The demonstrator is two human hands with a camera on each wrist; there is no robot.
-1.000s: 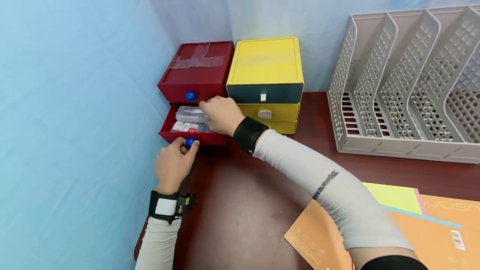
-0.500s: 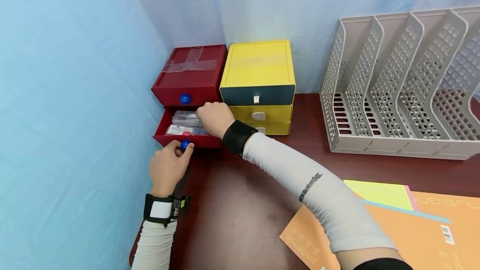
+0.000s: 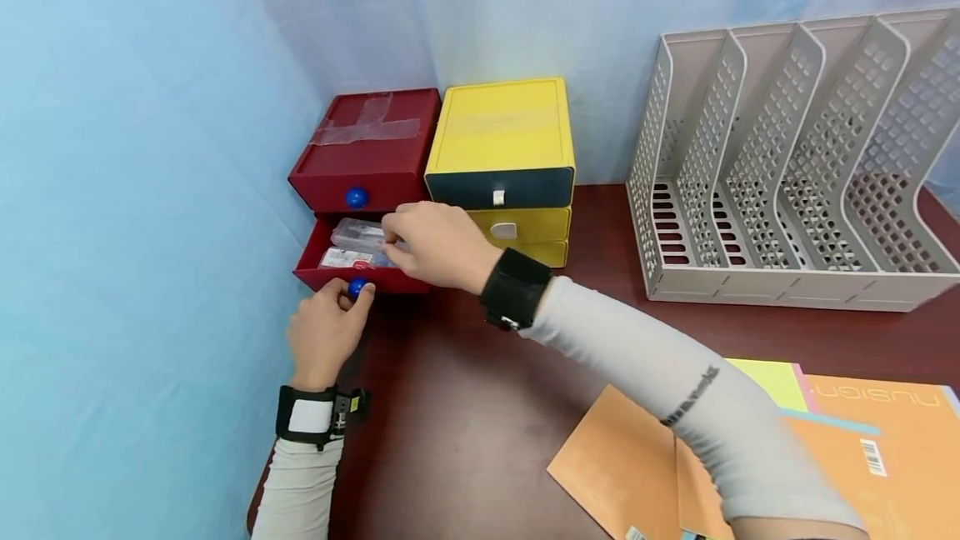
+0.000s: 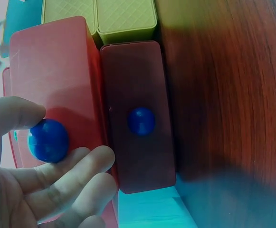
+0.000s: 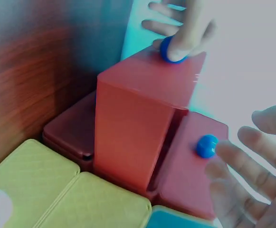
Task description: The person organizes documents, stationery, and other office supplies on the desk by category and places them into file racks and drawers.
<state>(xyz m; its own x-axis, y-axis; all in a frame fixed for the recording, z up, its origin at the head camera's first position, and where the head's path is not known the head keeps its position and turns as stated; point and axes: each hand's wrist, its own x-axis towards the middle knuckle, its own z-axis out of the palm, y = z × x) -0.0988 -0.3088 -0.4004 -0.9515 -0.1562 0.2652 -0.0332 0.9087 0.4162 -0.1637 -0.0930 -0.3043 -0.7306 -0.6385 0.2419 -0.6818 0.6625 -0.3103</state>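
Note:
In the head view my left hand pinches the blue knob of the pulled-out red drawer. The left wrist view shows the thumb above that knob and a finger under it. My right hand hovers over the drawer's right end. Its fingers are loosely spread with nothing between them in the right wrist view. Inside the drawer lie a clear plastic case and a pack with a white and red label; my right hand overlaps their right ends.
A yellow drawer unit stands right of the red cabinet. Farther right is a grey slotted file rack. Orange folders lie at the front right. A blue cloth hangs along the left.
My right hand has drawn back slightly from the drawer, and its fingertips now show. My left hand stays on the knob. The head view has shifted, so everything appears farther left.

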